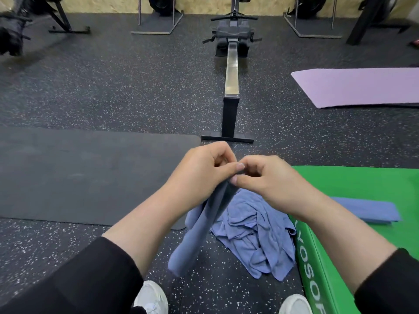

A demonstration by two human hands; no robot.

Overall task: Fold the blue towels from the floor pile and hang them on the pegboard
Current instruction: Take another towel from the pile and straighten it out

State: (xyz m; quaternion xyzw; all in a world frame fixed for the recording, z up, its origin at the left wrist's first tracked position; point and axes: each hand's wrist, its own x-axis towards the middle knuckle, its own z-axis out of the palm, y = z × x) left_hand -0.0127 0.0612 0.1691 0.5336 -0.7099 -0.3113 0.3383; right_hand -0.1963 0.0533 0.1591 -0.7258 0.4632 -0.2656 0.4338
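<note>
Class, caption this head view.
Both hands pinch a blue towel above the floor pile.

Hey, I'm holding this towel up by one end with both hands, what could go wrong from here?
Both hands, left hand and right hand, pinch the held towel at one small spot, so it may slip or fold unevenly. Its lower end hangs close to the speckled floor and might drag. The towel pile lies just ahead of your shoes, so stepping forward could catch it.
</note>
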